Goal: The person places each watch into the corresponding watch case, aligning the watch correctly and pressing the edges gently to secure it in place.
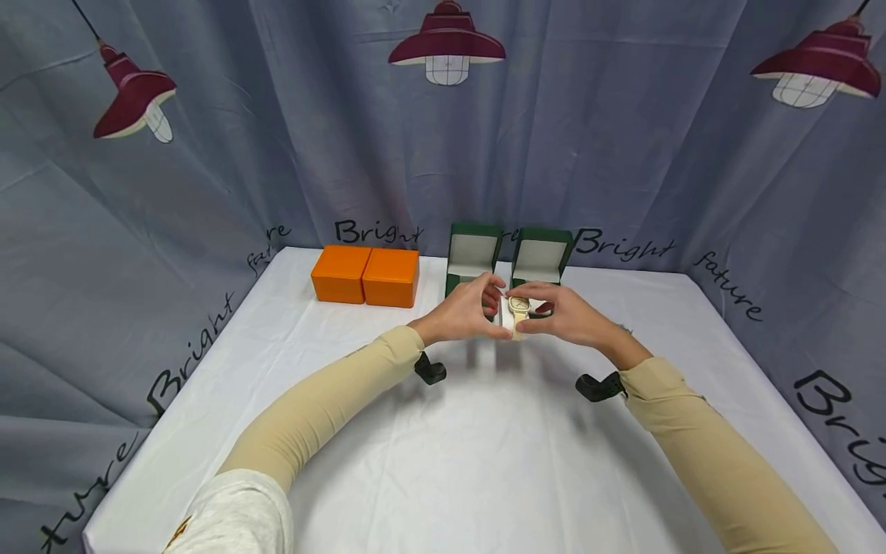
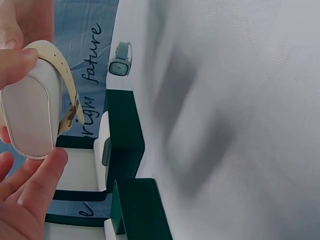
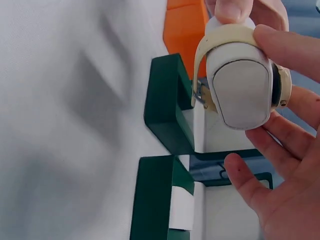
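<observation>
A cream-strapped watch is wrapped round a white cushion, held up between both hands above the table. My left hand holds the cushion, its thumb at one end and fingertips at the other in the left wrist view. From the other side my right hand grips the watch, thumb on the strap and fingers behind. Beyond the hands stand two open green watch boxes: the left one and the right one, which has a white cushion inside. The hands partly cover both boxes in the head view.
Two closed orange boxes stand side by side at the back left of the white table. A pale green watch lies on the cloth to the right of the green boxes. A grey printed curtain hangs behind the table.
</observation>
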Available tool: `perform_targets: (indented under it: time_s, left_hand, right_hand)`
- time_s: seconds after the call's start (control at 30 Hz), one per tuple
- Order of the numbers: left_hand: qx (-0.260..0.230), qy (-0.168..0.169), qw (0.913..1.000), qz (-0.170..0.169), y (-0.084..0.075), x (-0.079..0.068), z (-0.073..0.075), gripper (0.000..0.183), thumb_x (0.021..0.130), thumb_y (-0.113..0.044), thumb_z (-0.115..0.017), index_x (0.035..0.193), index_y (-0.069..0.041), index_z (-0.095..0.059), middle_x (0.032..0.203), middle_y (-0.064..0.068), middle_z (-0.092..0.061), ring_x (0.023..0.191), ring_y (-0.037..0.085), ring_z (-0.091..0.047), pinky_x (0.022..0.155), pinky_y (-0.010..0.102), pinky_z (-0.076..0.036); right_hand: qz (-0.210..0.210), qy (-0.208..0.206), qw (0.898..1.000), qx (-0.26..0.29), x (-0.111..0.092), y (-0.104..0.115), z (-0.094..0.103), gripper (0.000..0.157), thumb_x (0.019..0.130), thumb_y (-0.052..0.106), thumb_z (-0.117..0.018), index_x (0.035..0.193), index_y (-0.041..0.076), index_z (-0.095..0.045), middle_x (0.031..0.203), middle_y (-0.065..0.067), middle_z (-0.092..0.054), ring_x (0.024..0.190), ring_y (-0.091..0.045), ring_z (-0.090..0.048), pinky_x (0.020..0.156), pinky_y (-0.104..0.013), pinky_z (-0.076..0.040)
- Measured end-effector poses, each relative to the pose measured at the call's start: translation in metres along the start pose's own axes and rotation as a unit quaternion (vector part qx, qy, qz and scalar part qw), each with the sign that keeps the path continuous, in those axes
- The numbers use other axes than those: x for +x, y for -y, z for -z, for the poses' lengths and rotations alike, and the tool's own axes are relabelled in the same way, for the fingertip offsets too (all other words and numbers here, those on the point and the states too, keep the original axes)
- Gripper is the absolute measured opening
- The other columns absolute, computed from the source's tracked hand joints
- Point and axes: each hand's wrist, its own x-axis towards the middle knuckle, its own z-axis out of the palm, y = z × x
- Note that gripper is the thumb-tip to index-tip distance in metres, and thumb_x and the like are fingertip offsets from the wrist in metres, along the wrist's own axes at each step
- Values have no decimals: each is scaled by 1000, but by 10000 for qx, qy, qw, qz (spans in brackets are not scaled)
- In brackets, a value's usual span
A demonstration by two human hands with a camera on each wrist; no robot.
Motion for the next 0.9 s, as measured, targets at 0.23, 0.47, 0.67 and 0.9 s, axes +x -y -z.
perform_targets:
  time_s: [0.23, 0.47, 0.67, 0.9]
  left_hand:
    - [-77, -20, 9999, 92, 2, -1, -2, 77, 72, -24, -92, 134, -8, -48, 117, 2, -60, 110, 26, -64, 92, 23, -55]
    - [-91, -68, 9999, 56, 4, -4, -2, 73, 74, -26, -91, 132, -11, -50, 121, 0, -59, 112, 20, -63, 94, 19, -53]
    - [-40, -90, 9999, -25, 2, -4, 1, 74, 74, -25, -91, 133, -11, -50, 125, 2, -58, 110, 12, -61, 94, 18, -52]
    - [-22, -109, 9999, -25, 1, -6, 4, 72, 73, -24, -92, 131, -12, -50, 124, 1, -58, 108, 10, -61, 96, 22, -53]
  right_hand:
    - [7, 32, 9999, -104, 1, 3, -2, 61, 87, 27, -80, 143, 14, -59, 146, -9, -54, 126, -28, -55, 101, -50, -47]
    - [-24, 37, 10000, -84, 3, 4, -3, 68, 87, 29, -81, 148, 16, -53, 151, -8, -49, 134, -27, -49, 102, -49, -47]
    - [-297, 113, 9995, -32, 4, 6, -2, 81, 84, 36, -83, 153, 19, -45, 157, -8, -42, 140, -28, -43, 106, -50, -45]
    - [-34, 49, 9994, -330, 6, 6, -6, 78, 83, 39, -83, 151, 19, -48, 154, -7, -47, 140, -27, -44, 104, -52, -46]
